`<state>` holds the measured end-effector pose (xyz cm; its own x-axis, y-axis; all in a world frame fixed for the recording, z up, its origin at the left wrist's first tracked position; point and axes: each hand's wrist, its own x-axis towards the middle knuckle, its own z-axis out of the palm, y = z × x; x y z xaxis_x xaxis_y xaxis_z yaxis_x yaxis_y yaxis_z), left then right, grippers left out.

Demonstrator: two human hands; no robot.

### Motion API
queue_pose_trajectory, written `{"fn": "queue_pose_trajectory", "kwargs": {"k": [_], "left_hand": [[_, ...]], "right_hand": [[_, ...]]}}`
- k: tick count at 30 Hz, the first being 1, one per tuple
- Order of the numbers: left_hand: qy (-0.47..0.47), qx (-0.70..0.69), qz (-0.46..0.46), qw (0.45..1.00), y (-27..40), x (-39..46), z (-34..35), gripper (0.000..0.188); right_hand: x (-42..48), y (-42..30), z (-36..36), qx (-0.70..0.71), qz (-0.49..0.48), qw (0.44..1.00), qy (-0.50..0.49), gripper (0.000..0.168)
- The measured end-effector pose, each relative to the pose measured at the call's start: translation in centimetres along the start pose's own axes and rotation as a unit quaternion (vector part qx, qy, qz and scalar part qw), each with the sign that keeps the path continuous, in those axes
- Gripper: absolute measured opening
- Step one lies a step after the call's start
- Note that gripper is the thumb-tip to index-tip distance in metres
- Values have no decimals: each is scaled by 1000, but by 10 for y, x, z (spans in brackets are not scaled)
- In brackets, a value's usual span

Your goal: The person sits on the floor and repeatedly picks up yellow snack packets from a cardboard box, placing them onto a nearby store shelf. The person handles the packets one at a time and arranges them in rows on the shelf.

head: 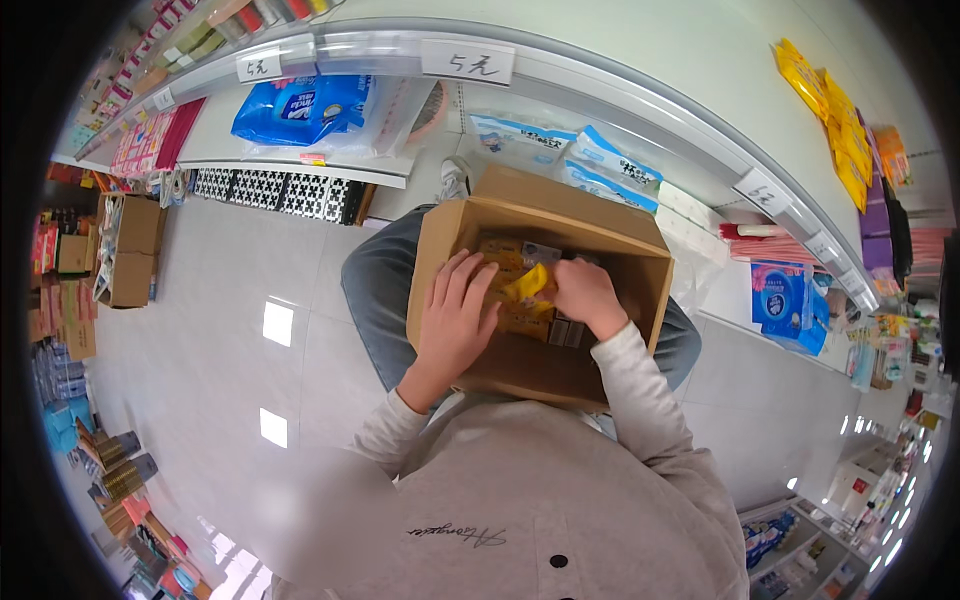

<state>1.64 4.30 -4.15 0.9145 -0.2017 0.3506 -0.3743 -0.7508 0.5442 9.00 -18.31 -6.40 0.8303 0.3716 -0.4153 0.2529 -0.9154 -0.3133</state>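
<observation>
On my lap, between my knees, sits an open cardboard box [540, 373]. Inside it lie several small yellow cartons [530, 328] and some grey-white cartons [566, 333]. My right hand [589, 294] reaches in from the right with curled fingers, gripping a crumpled yellow packet [529, 283] at its right end. My left hand [459, 311] is over the box's left side, fingers spread and pointing inward, nothing held. Its fingertips are just left of the yellow packet. The box's lower inside is in shadow.
Ahead, a shelf with a price-tag rail [600, 90] curves above the box. Blue-and-white bags [525, 141] and a blue tissue pack [300, 112] lie on the lower shelf. Yellow packets [832, 124] sit upper right. Another cardboard box [131, 247] stands on the left floor.
</observation>
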Motion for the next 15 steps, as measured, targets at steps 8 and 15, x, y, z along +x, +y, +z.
{"fn": "queue_pose_trajectory", "kwargs": {"k": [8,15], "left_hand": [[6,18,-67,998,-19,-5,5,64],[-5,14,-47,999,-16,9,12,50]], "right_hand": [[95,88,139,118,244,962,10,42],[111,181,276,331,244,910,55,45]]}}
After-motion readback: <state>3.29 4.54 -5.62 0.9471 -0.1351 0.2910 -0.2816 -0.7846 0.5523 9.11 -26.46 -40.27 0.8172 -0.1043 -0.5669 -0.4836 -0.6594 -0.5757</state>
